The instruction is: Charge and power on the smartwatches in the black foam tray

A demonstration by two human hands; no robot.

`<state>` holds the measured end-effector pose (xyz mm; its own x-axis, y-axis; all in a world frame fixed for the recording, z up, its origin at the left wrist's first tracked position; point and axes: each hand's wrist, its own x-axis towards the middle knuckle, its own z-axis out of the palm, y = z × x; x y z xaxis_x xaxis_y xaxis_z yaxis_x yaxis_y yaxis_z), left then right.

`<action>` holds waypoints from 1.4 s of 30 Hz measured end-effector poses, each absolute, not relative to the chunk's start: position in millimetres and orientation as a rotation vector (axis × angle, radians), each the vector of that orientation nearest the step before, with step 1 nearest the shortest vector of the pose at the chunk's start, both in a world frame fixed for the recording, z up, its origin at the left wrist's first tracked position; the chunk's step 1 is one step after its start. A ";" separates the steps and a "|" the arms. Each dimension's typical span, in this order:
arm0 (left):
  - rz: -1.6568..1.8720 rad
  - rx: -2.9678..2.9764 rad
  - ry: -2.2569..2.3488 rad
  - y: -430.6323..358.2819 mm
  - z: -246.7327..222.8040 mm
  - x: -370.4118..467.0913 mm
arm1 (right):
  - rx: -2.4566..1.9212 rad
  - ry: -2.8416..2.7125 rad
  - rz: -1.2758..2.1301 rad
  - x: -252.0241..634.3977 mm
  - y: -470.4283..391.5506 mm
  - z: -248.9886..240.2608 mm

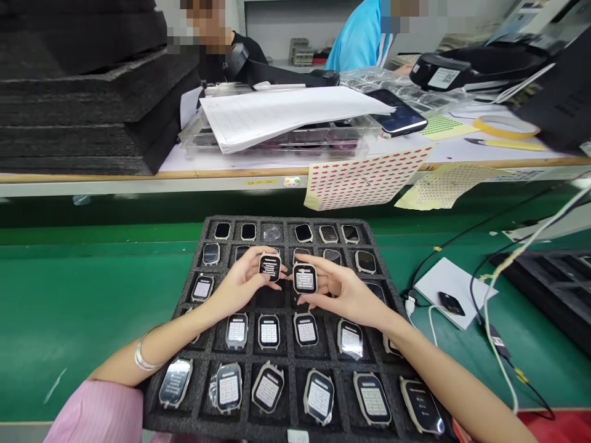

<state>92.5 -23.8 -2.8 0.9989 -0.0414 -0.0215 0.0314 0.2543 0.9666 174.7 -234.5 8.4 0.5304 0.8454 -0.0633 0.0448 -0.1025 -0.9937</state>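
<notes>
My left hand (247, 277) is closed around a smartwatch without a strap (270, 267), its dark screen lit with white text. Close beside it, my right hand (339, 288) grips a second smartwatch (305, 279), which shows a white list on its screen. Both watches face me, held over the middle of a black foam tray (289, 357). Strapless watches lie in the tray's compartments, some with lit white screens, such as the watch in the front row (319, 395), others dark along the back. My hands and forearms hide some compartments.
A raised shelf behind holds stacked black foam (92, 135), papers (286, 114), a phone (399, 114) and yellow tape (505, 127). Sticker sheets (364, 178) hang from its edge. To the right are cables (496, 338), a small black device (451, 303) and another dark tray (554, 289). Two people are beyond.
</notes>
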 end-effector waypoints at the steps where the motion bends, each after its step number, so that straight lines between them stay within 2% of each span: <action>1: -0.046 1.305 -0.013 -23.4 -1.9 92.5 | -1.619 -0.853 0.802 176.3 -235.6 7.8; 5: -0.080 1.279 -0.048 -25.2 1.0 91.0 | -2.034 -1.245 0.563 181.9 -240.8 3.3; 8: -0.105 1.277 -0.041 -28.1 2.4 90.0 | -2.149 -1.396 0.421 183.6 -246.6 3.0; 16: -0.114 1.267 -0.005 -30.8 3.7 91.1 | -2.413 -1.296 0.129 194.0 -285.8 14.0; 24: -0.116 1.266 -0.010 -31.8 0.9 90.9 | -2.776 -1.194 -0.130 189.9 -323.0 -11.4; 30: -0.144 1.458 -0.064 -30.0 -6.3 89.6 | -2.764 -0.939 -0.070 182.1 -333.9 -18.7; 37: 0.013 2.428 -0.239 -23.8 -22.1 79.4 | -2.485 -0.766 0.020 194.9 -346.8 -24.4; 42: 0.174 2.816 -0.388 -40.8 0.1 90.2 | -2.132 -0.615 0.046 185.2 -340.7 -12.4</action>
